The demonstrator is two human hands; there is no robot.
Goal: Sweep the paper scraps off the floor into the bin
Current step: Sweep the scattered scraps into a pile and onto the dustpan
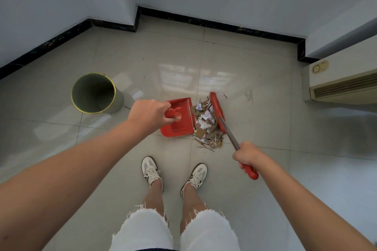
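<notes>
Fingers of the left hand (150, 115) are wrapped tight round the red handle of the dustpan (179, 126), which sits flat on the tile floor (122, 57) w/ its open edge facing the person's right. Right hand (247, 156) is fisted round the red grip of the broom (217, 111) — metal shaft runs up and away to the red head, bristles down on the tiles. Paper scraps (206, 122), white and brown bits, are heaped between broom head and pan lip, touching both; a few pieces lie on the pan's edge, some stray slivers on the floor nearer the feet. Bin (93, 92) — round, gold rim, looks empty inside — stands upright on the floor to the person's left, near the pan but apart from it. White sneakers (152, 171) are planted just behind the pile. An AC unit (344, 85) stands by the wall at far right.
</notes>
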